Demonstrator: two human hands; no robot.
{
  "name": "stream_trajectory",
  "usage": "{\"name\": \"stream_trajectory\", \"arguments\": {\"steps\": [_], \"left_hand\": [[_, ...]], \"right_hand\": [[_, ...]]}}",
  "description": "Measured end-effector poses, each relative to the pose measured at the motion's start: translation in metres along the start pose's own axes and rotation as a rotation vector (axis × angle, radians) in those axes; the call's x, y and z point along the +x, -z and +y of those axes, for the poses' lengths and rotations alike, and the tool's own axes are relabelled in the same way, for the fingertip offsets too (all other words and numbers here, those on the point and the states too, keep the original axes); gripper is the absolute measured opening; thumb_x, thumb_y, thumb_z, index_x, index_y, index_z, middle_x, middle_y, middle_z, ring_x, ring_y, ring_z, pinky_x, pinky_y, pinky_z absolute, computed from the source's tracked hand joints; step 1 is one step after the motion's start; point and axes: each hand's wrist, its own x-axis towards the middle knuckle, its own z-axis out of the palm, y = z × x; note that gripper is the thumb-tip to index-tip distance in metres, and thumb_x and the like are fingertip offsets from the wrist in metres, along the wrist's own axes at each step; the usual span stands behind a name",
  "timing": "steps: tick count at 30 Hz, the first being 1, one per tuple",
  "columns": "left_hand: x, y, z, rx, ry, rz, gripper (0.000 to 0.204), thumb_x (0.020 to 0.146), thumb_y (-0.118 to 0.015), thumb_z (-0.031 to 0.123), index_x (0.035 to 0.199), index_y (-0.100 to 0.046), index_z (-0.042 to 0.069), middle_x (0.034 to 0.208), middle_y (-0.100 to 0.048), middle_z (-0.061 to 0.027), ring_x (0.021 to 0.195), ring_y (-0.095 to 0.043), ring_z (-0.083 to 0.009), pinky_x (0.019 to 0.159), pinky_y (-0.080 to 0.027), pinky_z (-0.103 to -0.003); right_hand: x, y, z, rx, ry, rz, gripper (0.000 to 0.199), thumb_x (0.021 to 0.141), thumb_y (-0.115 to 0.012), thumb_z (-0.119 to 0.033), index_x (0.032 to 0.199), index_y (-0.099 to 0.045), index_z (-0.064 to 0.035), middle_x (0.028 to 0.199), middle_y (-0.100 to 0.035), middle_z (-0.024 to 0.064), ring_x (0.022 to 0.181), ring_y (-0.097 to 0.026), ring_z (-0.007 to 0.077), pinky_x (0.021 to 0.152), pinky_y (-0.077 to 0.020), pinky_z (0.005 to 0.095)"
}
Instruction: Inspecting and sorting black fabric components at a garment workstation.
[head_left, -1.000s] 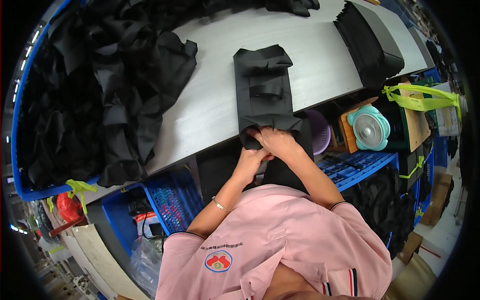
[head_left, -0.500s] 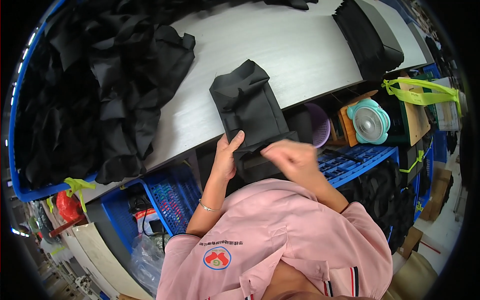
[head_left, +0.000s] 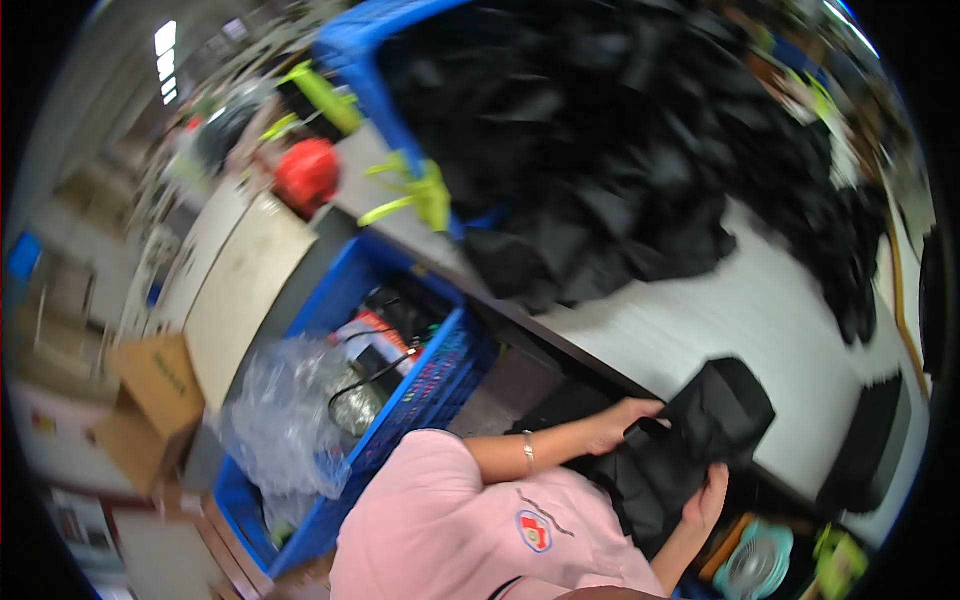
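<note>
A folded black fabric piece, sewn like a pouch or panel, is held in front of my body at the table's near edge. My left hand pinches it on its left side, a bracelet on that wrist. Closed round its lower right edge is my right hand, thumb on top. The cloth's lower part drapes against my pink shirt. Motion blur hides the finer folds.
A blue crate heaped with black fabric stands on the white table. A stack of black pieces lies at the right. Below left, another blue basket holds a clear plastic bag. A turquoise fan sits lower right.
The view has swung left, so table and crate appear farther right. My right hand, blurred beside the cloth before, now grips its edge. The cloth is off the tabletop, nearer my body.
</note>
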Motion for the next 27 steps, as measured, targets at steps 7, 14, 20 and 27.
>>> {"name": "stream_trajectory", "arguments": {"steps": [7,14,20,27], "left_hand": [[-0.012,-0.003,0.028,-0.161,-0.007,-0.042,0.027,0.097,-0.068,0.027,0.104,-0.072,0.001,0.096,-0.069,0.0021,0.088,-0.06,-0.0055,0.082,-0.051,-0.023],[-0.014,0.005,0.028,-0.004,0.117,-0.235,0.022,0.094,-0.071,0.025,0.094,-0.073,0.003,0.09,-0.067,0.0072,0.082,-0.058,-0.0024,0.073,-0.049,-0.021],[-0.02,0.01,0.009,-0.126,0.184,0.154,0.019,0.091,-0.076,0.027,0.082,-0.069,0.012,0.083,-0.063,0.0055,0.078,-0.057,-0.0057,0.071,-0.049,-0.025],[-0.003,0.052,-0.03,0.55,-0.114,0.315,0.036,0.1,-0.046,0.028,0.095,-0.068,-0.001,0.086,-0.065,-0.0053,0.077,-0.06,-0.0133,0.07,-0.049,-0.032]], "right_hand": [[0.007,-0.051,-0.01,-0.134,-0.045,-0.093,0.04,0.095,-0.066,-0.018,0.129,-0.057,0.0002,0.127,-0.064,0.0116,0.111,-0.063,0.0231,0.096,-0.0523,0.0341],[0.007,-0.063,-0.006,-0.375,0.186,-0.036,0.029,0.099,-0.06,-0.01,0.126,-0.062,-0.0001,0.12,-0.067,0.0113,0.106,-0.064,0.0199,0.092,-0.0525,0.0338],[-0.028,-0.11,-0.023,-0.906,0.442,0.088,0.028,0.096,-0.059,-0.009,0.118,-0.064,0.0063,0.107,-0.069,0.0054,0.096,-0.06,0.0134,0.09,-0.0475,0.0293],[-0.056,-0.103,-0.007,-1.293,0.674,0.299,0.029,0.085,-0.071,-0.018,0.104,-0.061,0.0012,0.084,-0.063,0.0243,0.074,-0.066,0.0414,0.063,-0.0505,0.0417]]}}
